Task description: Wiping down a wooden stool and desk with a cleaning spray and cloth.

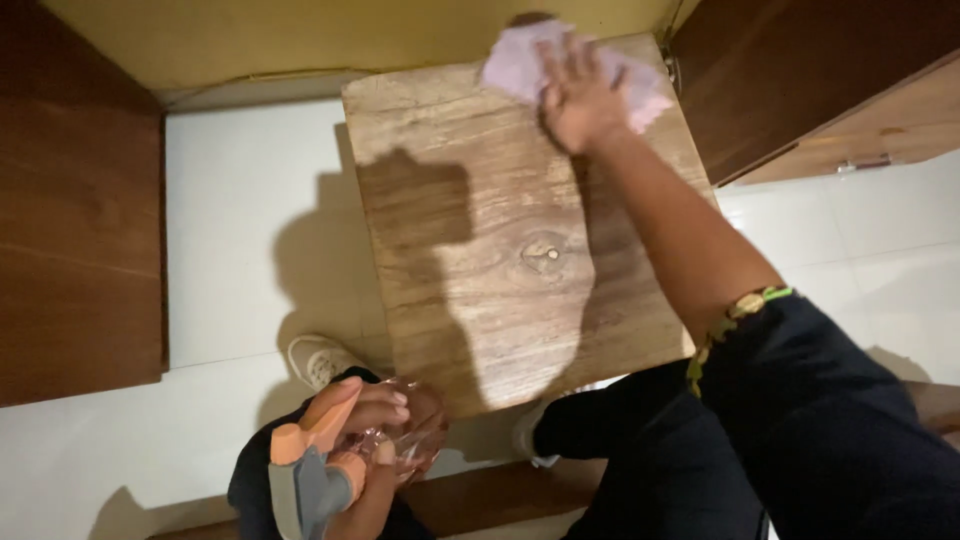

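Your right hand [580, 95] lies flat, fingers spread, pressing a pale pink cloth [530, 65] onto the far edge of the table; your left hand [395, 420] is curled around a clear spray bottle [385, 445], held low near your knee at the table's near-left corner. White floor tiles [240, 210] are smooth and glossy, carrying your shadow left of the table. Dark brown wooden panels [80, 240] flank the floor at left, with more dark wood at upper right, and a yellowish wall runs along the top. Small square wooden table [480, 260]: light brown, strong grain, one round knot near the centre, dull finish. Bottle has an orange trigger and grey head [305, 480]; no label visible. One pale shoe [318, 358] shows beside the table's near edge.
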